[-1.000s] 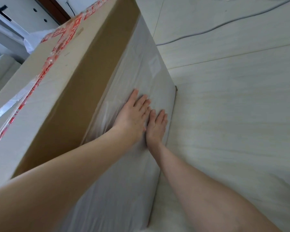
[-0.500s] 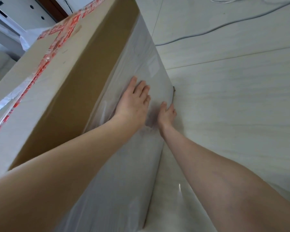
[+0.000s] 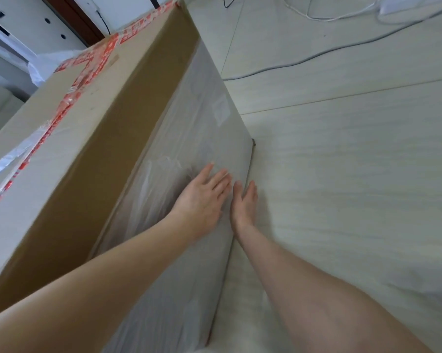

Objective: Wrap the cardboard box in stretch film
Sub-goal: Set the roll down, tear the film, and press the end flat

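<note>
A large cardboard box (image 3: 107,138) with red-printed tape on top stands on the floor. Cloudy stretch film (image 3: 202,118) covers the lower band of its near side, while the upper band is bare cardboard. My left hand (image 3: 202,197) lies flat on the film with straight fingers. Right beside it, my right hand (image 3: 244,202) presses flat on the film near the box's bottom edge. Film wrinkles bunch up just left of my left hand.
Pale wood-look floor (image 3: 354,187) spreads to the right of the box. A grey cable (image 3: 316,56) and white cords (image 3: 342,17) run across the floor at the back. White furniture (image 3: 16,29) and crumpled plastic (image 3: 46,64) lie behind the box.
Both hands have slid along the film and sit side by side again, flat. Half a second ago the right hand was down at the bottom edge.
</note>
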A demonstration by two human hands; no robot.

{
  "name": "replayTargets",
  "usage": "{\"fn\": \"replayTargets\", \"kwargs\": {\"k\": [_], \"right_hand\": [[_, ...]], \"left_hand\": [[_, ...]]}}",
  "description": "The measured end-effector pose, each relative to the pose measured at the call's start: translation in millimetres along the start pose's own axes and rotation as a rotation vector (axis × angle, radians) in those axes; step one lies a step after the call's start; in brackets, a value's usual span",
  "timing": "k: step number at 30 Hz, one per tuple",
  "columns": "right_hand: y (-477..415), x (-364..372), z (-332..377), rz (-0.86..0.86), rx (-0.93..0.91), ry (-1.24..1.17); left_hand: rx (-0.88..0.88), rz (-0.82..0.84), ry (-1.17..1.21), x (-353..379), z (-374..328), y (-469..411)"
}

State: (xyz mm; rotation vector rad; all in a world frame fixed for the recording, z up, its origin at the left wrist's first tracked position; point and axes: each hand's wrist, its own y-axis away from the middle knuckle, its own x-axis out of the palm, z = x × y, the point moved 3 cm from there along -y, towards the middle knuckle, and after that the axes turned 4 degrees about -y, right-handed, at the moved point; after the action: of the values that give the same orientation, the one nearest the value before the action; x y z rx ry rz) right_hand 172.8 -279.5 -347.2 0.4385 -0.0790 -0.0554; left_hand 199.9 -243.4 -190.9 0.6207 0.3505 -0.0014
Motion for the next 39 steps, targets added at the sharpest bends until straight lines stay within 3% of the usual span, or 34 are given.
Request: {"fn": "replayTargets", "kwargs": {"k": [4, 11, 19, 27, 29, 33, 39], "right_hand": [[0.6, 11.4, -6.7, 0.084, 0.016, 0.031], [-15.3, 41.5, 6.5, 0.087, -0.018, 0.012], [-17.4, 52.1, 3.1, 0.0, 0.016, 0.031], [-30.6, 32.1, 22.2, 0.097, 0.057, 0.076], [-34.3, 21.4, 32.6, 0.04, 0.072, 0.117], [-15.9, 12.3, 49.8, -0.08, -0.03, 0.019], [27.9, 29.2, 45.6, 0.02, -0.129, -0.098]], "left_hand": [[-0.01, 0.049, -0.09, 11.4, 0.9, -5.6], [-0.008, 0.12, -0.178, 18.3, 6.1, -8.4], [0.014, 0.136, -0.153, 20.0, 9.4, -7.3], [-0.005, 0.155, -0.112, 7.5, 20.2, -4.8], [-0.051, 0.151, -0.11, 1.0, 33.1, -1.8], [-0.154, 0.016, -0.065, -15.0, 56.0, 6.3], [-0.151, 0.017, -0.086, -9.0, 57.3, 23.8]]}}
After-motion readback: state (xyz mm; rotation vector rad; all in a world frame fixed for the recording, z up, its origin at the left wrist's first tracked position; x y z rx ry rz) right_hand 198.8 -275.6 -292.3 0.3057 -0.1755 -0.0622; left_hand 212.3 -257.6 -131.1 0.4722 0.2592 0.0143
